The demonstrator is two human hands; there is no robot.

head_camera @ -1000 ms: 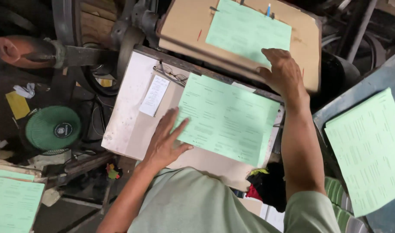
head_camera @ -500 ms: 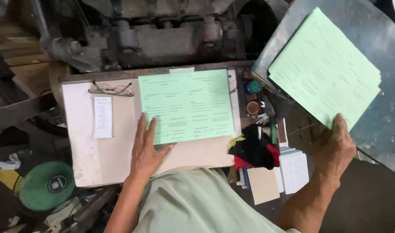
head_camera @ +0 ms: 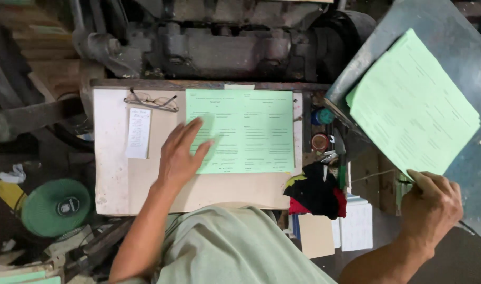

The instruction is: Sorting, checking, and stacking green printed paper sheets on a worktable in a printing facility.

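Observation:
A green printed sheet [head_camera: 248,131] lies flat on a pale board [head_camera: 114,173] in front of me. My left hand [head_camera: 180,155] rests palm down on the sheet's left edge, fingers spread. A stack of the same green sheets [head_camera: 414,108] sits on a grey metal table [head_camera: 461,42] at the right. My right hand [head_camera: 429,205] is at the stack's near corner, its fingers curled at the lowest sheet's edge; whether it grips the paper is unclear.
Eyeglasses [head_camera: 151,101] and a small white slip [head_camera: 139,133] lie on the board's left part. A dark machine [head_camera: 224,42] stands behind it. A red and black cloth [head_camera: 316,192], small tins [head_camera: 320,142] and notepads [head_camera: 356,226] fill the gap; a green reel [head_camera: 53,208] sits lower left.
The view swung down and right. My right arm came off the far upper board and moved to the stack at the right. My left hand slid slightly further onto the sheet.

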